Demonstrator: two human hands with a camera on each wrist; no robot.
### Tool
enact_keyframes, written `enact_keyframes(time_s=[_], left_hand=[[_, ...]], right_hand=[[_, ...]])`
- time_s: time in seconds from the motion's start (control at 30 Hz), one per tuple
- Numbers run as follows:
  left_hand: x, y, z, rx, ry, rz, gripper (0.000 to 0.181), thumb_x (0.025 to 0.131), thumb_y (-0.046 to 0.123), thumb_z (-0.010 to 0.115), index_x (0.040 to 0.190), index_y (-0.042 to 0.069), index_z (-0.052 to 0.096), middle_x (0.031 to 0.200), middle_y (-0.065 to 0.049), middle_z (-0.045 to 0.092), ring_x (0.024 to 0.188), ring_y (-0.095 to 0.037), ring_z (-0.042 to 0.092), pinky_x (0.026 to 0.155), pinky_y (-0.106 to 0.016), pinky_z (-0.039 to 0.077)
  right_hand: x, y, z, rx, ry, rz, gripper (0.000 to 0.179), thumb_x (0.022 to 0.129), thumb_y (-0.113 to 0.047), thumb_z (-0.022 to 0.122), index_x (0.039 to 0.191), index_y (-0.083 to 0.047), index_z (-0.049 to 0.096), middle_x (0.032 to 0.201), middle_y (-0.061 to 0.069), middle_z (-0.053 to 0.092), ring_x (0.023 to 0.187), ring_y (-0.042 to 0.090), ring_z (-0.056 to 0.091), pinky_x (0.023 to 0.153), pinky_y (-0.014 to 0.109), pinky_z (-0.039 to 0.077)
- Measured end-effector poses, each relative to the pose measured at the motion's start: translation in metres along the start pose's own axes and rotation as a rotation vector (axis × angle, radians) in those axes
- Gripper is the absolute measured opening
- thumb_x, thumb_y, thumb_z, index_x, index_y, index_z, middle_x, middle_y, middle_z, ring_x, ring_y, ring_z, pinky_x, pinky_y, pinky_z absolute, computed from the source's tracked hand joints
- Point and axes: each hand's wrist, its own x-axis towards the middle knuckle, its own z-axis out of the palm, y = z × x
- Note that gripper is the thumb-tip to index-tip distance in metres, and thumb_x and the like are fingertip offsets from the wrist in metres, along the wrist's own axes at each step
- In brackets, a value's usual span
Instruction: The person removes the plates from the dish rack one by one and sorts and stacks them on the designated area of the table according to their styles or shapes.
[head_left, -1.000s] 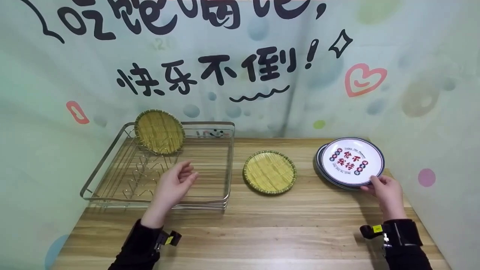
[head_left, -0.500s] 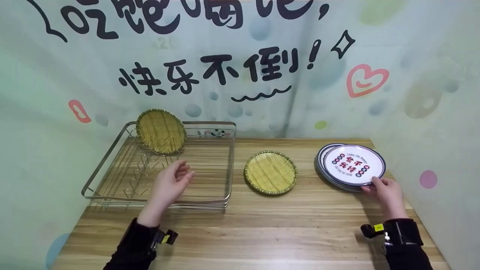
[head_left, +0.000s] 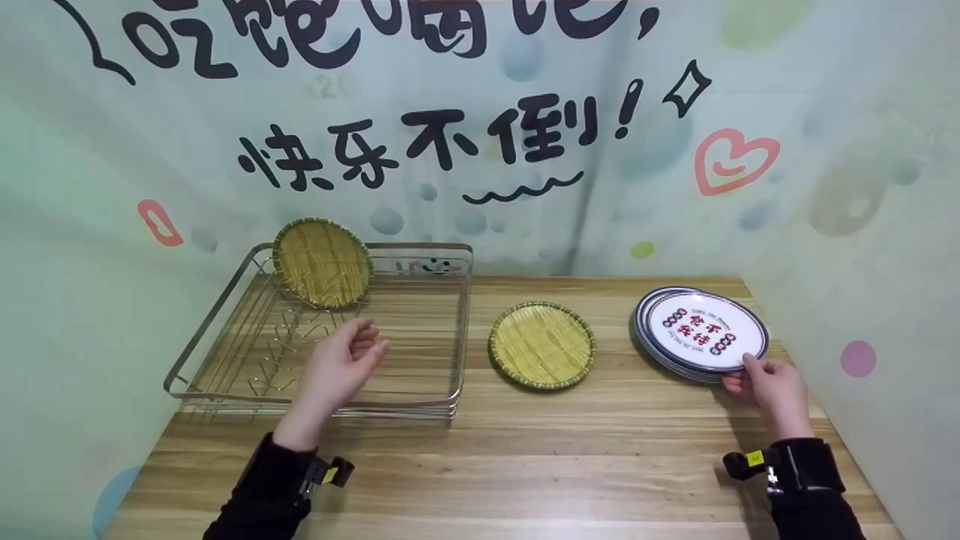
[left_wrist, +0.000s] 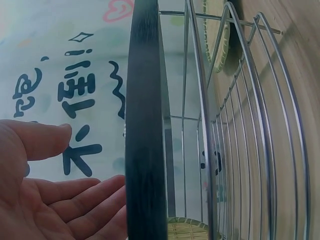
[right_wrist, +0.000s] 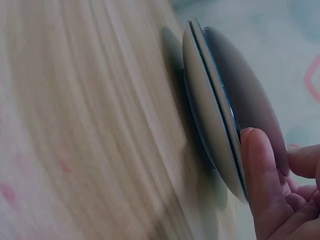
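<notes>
At the table's right, my right hand (head_left: 776, 391) pinches the near-right rim of the top plate (head_left: 701, 330), white with a dark blue edge and red lettering. That plate lies over a stack of similar plates (head_left: 649, 352), shifted to the right. In the right wrist view its underside (right_wrist: 247, 90) tilts away from the plates below. My left hand (head_left: 337, 371) hovers over the front of the wire dish rack (head_left: 463, 330), fingers loosely curled and holding nothing. A round woven bamboo tray (head_left: 322, 262) leans upright at the rack's back left.
A second round bamboo tray (head_left: 542, 345) lies flat on the wooden table (head_left: 555, 465) between the rack and the plates. Wire dividers (head_left: 281, 337) rise from the rack's left part. A printed cloth (head_left: 525, 225) hangs behind the table.
The top plate has come down and shifted slightly toward me, uncovering more of the stack's back edge. My right hand keeps its pinch. My left hand drifts a little left.
</notes>
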Motion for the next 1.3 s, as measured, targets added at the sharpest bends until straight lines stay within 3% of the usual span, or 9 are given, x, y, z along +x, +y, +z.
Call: enact_keyframes(time_s=[0.17,0.33,0.57,0.87,1.1,1.3], left_hand=[[0.002,0.004,-0.002,0.02,-0.006,0.005,0.053,0.096,0.017,0.064,0.138,-0.01,0.046,0.129,-0.027,0.058,0.114,-0.039,0.06,0.1,-0.045,0.049],[0.004,0.008,-0.003,0.031,-0.007,0.014,0.055,0.096,0.018,0.064,0.14,-0.008,0.045,0.13,-0.026,0.058,0.114,-0.037,0.06,0.1,-0.046,0.049],[0.004,0.008,-0.002,0.036,-0.001,0.034,0.054,0.095,0.018,0.065,0.139,-0.008,0.045,0.129,-0.026,0.059,0.114,-0.038,0.06,0.1,-0.046,0.049],[0.006,0.007,-0.001,0.034,0.0,0.048,0.053,0.095,0.016,0.065,0.137,-0.01,0.046,0.127,-0.028,0.059,0.112,-0.039,0.061,0.099,-0.046,0.05],[0.01,0.019,-0.007,0.073,-0.008,0.053,0.054,0.096,0.02,0.064,0.138,-0.008,0.046,0.13,-0.026,0.058,0.116,-0.039,0.059,0.102,-0.047,0.047],[0.018,0.036,-0.014,0.114,0.012,0.105,0.054,0.096,0.02,0.064,0.138,-0.008,0.047,0.13,-0.026,0.058,0.116,-0.039,0.058,0.103,-0.05,0.045]], right_hand=[[-0.001,0.003,0.001,-0.097,0.023,-0.031,0.031,0.106,-0.018,0.042,0.106,0.012,0.049,0.071,0.001,0.066,0.063,0.01,0.07,0.068,0.027,0.06],[-0.003,0.005,0.0,-0.188,-0.009,-0.032,0.034,0.107,-0.019,0.042,0.109,0.015,0.047,0.074,0.002,0.065,0.063,0.01,0.069,0.068,0.027,0.06],[-0.002,0.005,-0.002,-0.247,-0.055,-0.009,0.037,0.107,-0.019,0.042,0.112,0.017,0.047,0.08,0.007,0.065,0.067,0.012,0.069,0.07,0.028,0.06],[-0.005,0.005,-0.002,-0.291,-0.021,-0.026,0.037,0.106,-0.019,0.044,0.116,0.016,0.046,0.085,0.011,0.066,0.067,0.011,0.069,0.069,0.028,0.06],[-0.011,-0.005,0.003,-0.368,0.022,-0.132,0.044,0.104,-0.025,0.047,0.12,0.016,0.048,0.096,0.021,0.068,0.068,0.01,0.069,0.068,0.029,0.06],[-0.015,-0.015,0.012,-0.361,0.008,-0.167,0.042,0.103,-0.022,0.048,0.121,0.016,0.051,0.099,0.02,0.069,0.071,0.006,0.067,0.068,0.027,0.06]])
